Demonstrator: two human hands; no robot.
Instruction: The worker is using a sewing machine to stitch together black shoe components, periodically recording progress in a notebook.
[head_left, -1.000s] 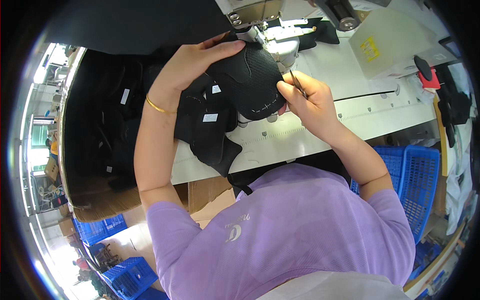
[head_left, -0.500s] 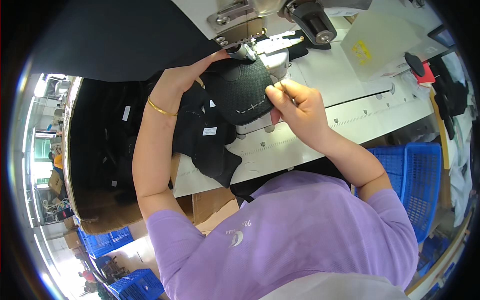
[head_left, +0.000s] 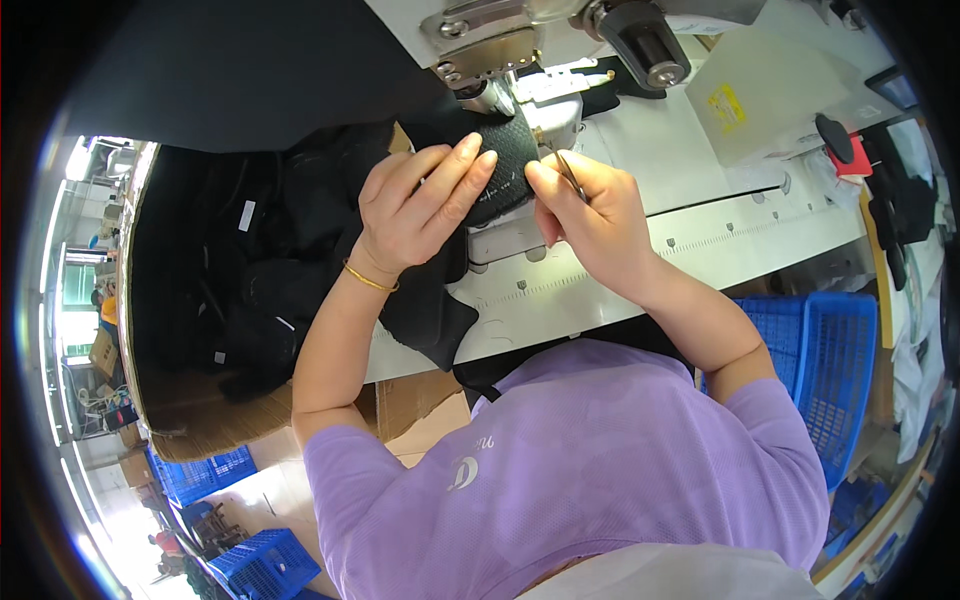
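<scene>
A black textured fabric piece [head_left: 512, 150] with a rounded end and pale stitch marks lies under the sewing machine [head_left: 490, 55], at its presser foot. My left hand [head_left: 415, 205], with a gold bangle at the wrist, rests its outstretched, slightly spread fingers on the piece's left side. At the right edge of the piece, my right hand [head_left: 595, 215] is closed with thumb and index finger together. A thin dark metal tool [head_left: 571, 176] sticks up from its grip; its exact kind is unclear. Whether these fingers also pinch the fabric edge is hidden.
Dark fabric pieces [head_left: 425, 315] hang over the table's front edge, beside a cardboard box [head_left: 215, 430] full of black pieces. A measuring scale runs along the white machine table [head_left: 620, 265]. Blue plastic crates [head_left: 840, 380] stand right and lower left. A black sheet covers the upper left.
My left hand has come back from behind the fabric piece near the presser foot and now lies on top of it. My right hand stays at the right edge, nearly unmoved.
</scene>
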